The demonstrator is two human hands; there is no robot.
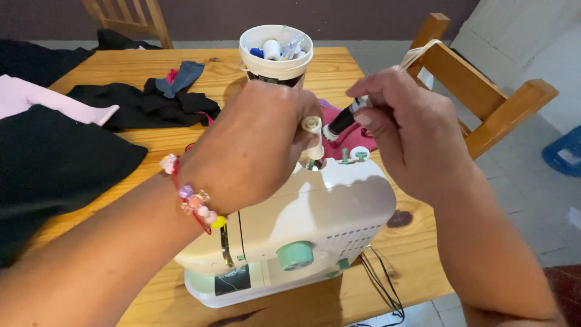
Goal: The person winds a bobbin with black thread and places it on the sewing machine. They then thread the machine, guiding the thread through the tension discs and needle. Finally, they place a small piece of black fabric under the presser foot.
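Observation:
A small white sewing machine [315, 224] with mint-green knobs stands on the wooden table [339, 66], its handwheel end toward me. My left hand [254, 145], a beaded bracelet on the wrist, is closed on the cream upright spool pin [313, 138] atop the machine. My right hand [411, 130] hovers just to its right and pinches a spool of black thread [344, 120], tilted with one end toward the pin. Behind both hands lies a crimson piece of cloth [348, 138], mostly hidden.
A white tub [276, 57] of thread spools stands at the table's far middle. Black, pink and grey fabric [72, 139] covers the left half. Black cables [382, 284] hang off the near edge. A wooden chair [478, 91] stands to the right, another behind the table.

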